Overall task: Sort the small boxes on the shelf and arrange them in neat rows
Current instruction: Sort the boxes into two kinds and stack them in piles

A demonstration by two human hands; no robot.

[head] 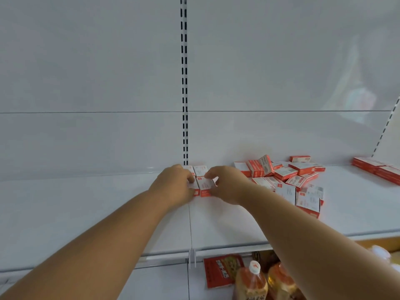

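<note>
Small red-and-white boxes lie on a white shelf (227,226). A tidy group of boxes (201,171) sits at the shelf's back, below the slotted upright. My left hand (173,187) holds the left side of the front boxes. My right hand (229,185) pinches the front right box (204,185) with thumb and fingers curled around it. A loose heap of boxes (285,178) lies jumbled to the right of my right hand.
Longer red boxes (376,168) lie at the shelf's far right. The slotted upright (184,83) runs up the white back panel. Below the shelf edge stand orange drink bottles (251,282) and a red packet (220,271).
</note>
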